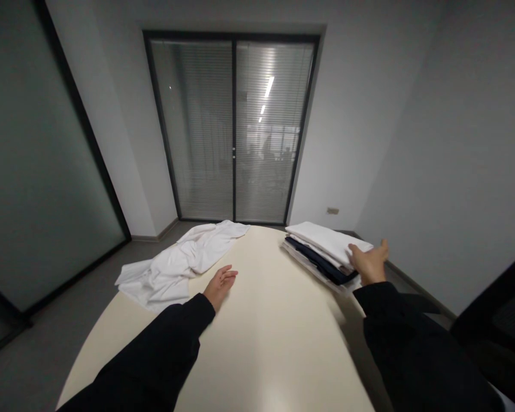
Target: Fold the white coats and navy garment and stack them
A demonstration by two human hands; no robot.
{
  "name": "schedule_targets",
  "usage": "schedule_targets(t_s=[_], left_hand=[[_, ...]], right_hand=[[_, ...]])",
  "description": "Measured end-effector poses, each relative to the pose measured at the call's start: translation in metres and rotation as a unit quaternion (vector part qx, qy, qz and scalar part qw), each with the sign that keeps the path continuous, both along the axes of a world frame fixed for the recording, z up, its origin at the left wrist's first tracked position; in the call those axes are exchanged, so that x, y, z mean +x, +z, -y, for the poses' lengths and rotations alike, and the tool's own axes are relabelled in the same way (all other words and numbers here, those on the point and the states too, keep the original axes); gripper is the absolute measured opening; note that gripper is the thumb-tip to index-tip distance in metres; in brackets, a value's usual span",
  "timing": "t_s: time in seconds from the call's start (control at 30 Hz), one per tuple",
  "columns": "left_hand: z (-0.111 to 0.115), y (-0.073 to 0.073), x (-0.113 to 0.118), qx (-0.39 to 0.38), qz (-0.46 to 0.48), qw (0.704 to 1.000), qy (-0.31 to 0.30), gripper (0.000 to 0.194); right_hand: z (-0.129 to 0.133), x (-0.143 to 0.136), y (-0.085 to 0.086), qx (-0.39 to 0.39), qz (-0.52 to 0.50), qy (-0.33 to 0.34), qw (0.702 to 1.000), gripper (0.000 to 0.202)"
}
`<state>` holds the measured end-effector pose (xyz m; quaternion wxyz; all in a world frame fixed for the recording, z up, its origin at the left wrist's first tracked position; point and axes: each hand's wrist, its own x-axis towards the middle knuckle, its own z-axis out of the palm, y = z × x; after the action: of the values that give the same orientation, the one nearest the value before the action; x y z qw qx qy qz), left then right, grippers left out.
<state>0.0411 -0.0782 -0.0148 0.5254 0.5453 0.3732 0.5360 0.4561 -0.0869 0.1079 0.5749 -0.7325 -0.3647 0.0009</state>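
Observation:
My right hand (370, 262) is at the near right corner of a stack of folded clothes, its fingers apart and touching or just over the top piece. That top piece is a folded white garment (326, 237); a dark navy garment (320, 261) lies lower in the stack, with more white fabric below it. My left hand (221, 286) hovers over or rests on the table, fingers loosely spread and holding nothing. Beyond it to the left, a crumpled white garment (175, 266) lies spread along the table's edge.
The pale table (261, 332) has a rounded far edge. A black chair (502, 309) stands to the right. Glass doors with blinds (234, 131) are in the far wall, and a frosted glass panel (43, 160) is at left.

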Motion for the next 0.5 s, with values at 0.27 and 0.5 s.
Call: schedule_targets(t_s=[0.27,0.5], left_hand=[[0.006,-0.005,0.004,0.054,-0.059,0.997,-0.011,0.05],[0.009,-0.005,0.005,0.084,-0.107,0.991,-0.001,0.045]], right_hand=[[0.009,-0.049,0.0,-0.023,0.363,0.094,0.927,0.051],[0.004,-0.038,-0.035,-0.08,0.294,0.177,0.936,0.042]])
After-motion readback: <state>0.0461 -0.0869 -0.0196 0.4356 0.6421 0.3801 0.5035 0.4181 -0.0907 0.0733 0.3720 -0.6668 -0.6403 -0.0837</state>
